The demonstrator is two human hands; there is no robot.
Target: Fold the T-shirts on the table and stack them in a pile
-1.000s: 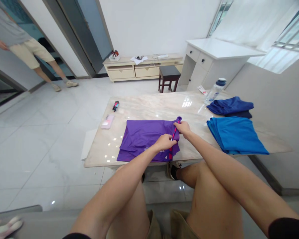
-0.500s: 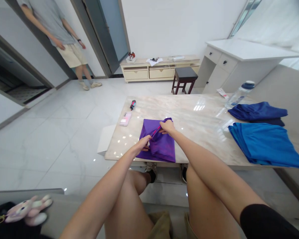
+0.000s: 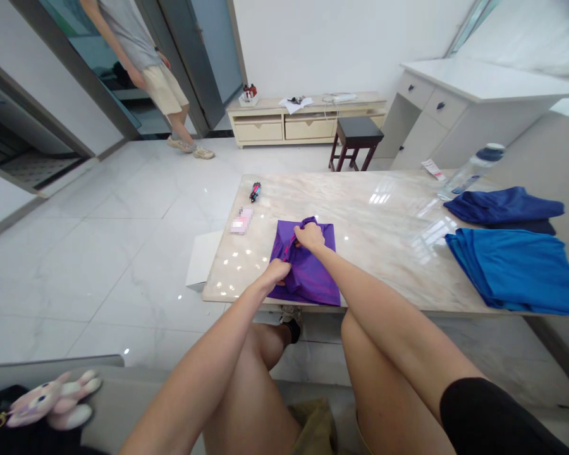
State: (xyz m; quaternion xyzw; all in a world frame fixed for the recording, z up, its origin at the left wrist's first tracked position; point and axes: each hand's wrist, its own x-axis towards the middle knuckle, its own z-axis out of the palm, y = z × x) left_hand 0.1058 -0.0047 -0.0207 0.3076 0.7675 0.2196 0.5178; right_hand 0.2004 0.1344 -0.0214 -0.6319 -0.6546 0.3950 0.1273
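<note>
Along the near edge of the tabletop (image 3: pixel 389 265), the purple cloth (image 3: pixel 315 278) is seemingly being folded, its pink trim (image 3: pixel 289 247) being gripped by the left hand (image 3: pixel 278 272) and the right hand (image 3: pixel 310 237), while an even laying-down is likely being called for.

Left hand (image 3: pixel 277 272) and right hand (image 3: pixel 310 236) pinching, just apart.
The left arm (image 3: pixel 201 370) slants in from the lower left, the right arm (image 3: pixel 384 303) from the lower right, both bent at the elbow. The right hand sits farther forward, its back upward, fingers curled under; the left hand's thumb points inward, its fingers partly hidden.
</note>
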